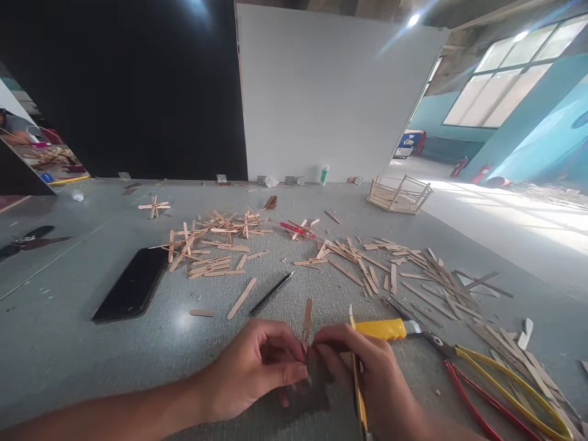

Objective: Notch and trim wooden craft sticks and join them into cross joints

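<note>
My left hand [261,364] pinches a wooden craft stick [307,315] between thumb and forefinger, the stick pointing away from me. My right hand [367,367] keeps a slim yellow craft knife [357,380] between its fingers, blade tip upward. Its thumb and forefinger meet close to the stick's near end; whether they touch it is hard to see. Just beyond the right hand lies a yellow-handled cutter [383,329]. A black pen [272,294] and a loose craft stick [242,298] rest on the table ahead of the left hand.
Cut sticks [353,260] are scattered across the grey table. Pliers [500,380] with red and yellow handles lie at right, a black phone [133,285] at left. Farther back stand a small stick frame [399,196], a glue bottle [324,175] and upright panels [331,92].
</note>
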{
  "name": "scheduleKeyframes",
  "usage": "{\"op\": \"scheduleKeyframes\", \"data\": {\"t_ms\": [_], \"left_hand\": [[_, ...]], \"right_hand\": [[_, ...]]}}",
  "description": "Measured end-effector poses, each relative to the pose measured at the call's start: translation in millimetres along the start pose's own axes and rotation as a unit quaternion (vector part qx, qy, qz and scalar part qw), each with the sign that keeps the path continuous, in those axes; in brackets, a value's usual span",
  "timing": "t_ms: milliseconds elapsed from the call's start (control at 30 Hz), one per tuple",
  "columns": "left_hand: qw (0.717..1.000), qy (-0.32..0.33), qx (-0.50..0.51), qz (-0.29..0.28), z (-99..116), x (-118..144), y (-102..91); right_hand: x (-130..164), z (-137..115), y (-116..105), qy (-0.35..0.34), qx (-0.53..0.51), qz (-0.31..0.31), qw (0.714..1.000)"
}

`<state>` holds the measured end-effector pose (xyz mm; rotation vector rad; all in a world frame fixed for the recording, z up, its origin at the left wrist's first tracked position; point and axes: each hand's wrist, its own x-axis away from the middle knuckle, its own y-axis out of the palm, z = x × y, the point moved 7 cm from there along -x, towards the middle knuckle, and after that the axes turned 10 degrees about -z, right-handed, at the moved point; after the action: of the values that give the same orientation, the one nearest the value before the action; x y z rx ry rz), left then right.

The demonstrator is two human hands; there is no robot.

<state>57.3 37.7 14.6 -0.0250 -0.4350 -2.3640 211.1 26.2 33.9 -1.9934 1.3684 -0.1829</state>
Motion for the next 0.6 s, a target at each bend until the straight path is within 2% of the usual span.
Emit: {"op": "scheduleKeyframes", "data": {"t_ms": [100, 600], "left_hand": [[1.000, -0.005, -0.028, -0.006, -0.2, 1.9, 3.0], [0.996, -0.002, -0.087, -0.018, -2.0, 2.9, 5.4]], "right_hand": [[-1.9, -1.4, 4.5, 0.001, -0.012, -0.038, 0.999], [-5.8, 4.0, 9.1, 0.039, -0.041, -0.071, 0.996]]}}
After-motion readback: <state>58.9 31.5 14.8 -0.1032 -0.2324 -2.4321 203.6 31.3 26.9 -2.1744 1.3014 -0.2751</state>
